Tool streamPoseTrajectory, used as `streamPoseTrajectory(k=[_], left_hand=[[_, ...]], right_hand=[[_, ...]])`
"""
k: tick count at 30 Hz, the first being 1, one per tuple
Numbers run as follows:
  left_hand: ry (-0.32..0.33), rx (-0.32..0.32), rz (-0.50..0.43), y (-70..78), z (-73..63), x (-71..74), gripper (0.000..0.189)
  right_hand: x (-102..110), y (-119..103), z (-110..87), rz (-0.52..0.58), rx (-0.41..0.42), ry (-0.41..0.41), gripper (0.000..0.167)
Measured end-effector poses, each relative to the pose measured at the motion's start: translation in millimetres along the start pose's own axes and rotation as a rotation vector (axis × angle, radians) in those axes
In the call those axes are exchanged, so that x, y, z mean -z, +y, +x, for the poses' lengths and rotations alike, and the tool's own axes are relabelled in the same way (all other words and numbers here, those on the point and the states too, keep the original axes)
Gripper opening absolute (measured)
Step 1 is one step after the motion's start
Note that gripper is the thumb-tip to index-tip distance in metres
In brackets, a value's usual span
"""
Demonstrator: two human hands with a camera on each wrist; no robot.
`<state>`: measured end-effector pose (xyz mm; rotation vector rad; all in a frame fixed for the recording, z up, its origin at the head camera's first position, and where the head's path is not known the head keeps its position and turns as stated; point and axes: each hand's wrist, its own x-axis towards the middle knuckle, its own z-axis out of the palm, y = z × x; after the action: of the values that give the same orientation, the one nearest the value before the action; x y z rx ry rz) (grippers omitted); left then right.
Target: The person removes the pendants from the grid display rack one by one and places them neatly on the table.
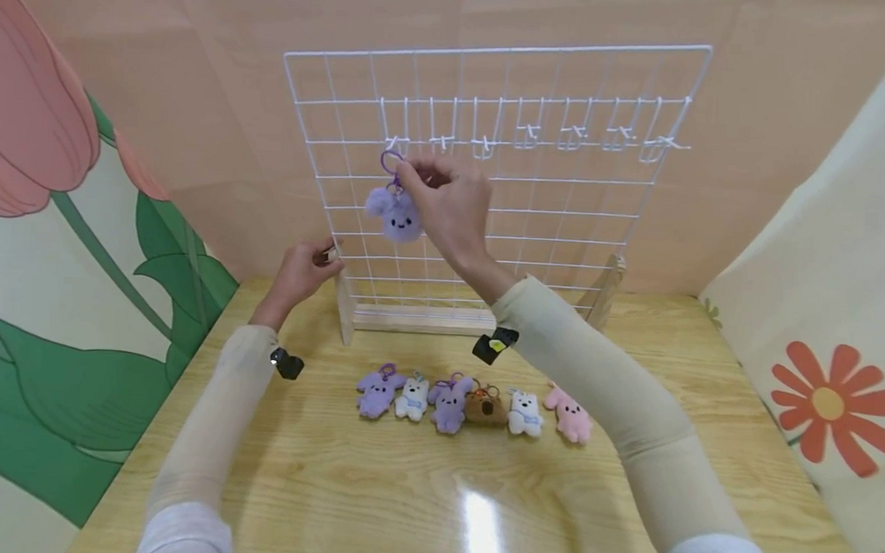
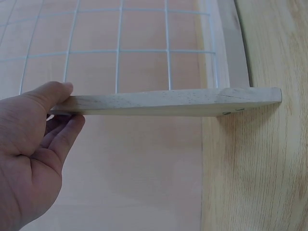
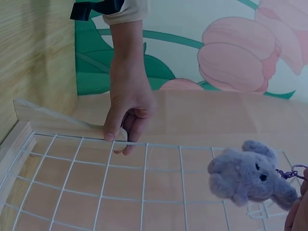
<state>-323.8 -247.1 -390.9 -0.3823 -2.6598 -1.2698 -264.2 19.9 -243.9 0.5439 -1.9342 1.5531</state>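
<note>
My right hand pinches a purple plush keychain at its ring and chain, with the fluffy animal hanging below. The purple ring is close to the leftmost white hook; whether they touch I cannot tell. In the right wrist view the same plush appears sideways before the white wire grid. My left hand grips the upper end of the grid's left wooden support, thumb on one face and fingers on the other.
Several hooks hang in a row on the wire grid. In front of the stand's wooden base, plush keychains lie in a row: purple ones, white ones, a brown one and a pink one.
</note>
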Motion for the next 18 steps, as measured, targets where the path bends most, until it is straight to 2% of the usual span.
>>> streamPoseTrajectory(k=[4,7,13,18], left_hand=[[-0.004,-0.001,0.009,0.4,-0.3,0.3,0.046],[-0.002,-0.001,0.007,0.9,-1.2,0.3,0.046],[0.006,-0.003,-0.025,-0.6,0.2,-0.3,0.046],[0.008,0.003,0.002,0.9,0.3,-0.2,0.046]], right_hand=[[3,-3,-4.4,-0.061,0.036,-0.001,0.018],[5,-4,-8.3,-0.069,0.025,-0.024,0.018],[5,-1,-17.3,-0.006,0.002,-0.139,0.017],[6,4,-28.9,0.012,-0.045,-0.203,0.019]])
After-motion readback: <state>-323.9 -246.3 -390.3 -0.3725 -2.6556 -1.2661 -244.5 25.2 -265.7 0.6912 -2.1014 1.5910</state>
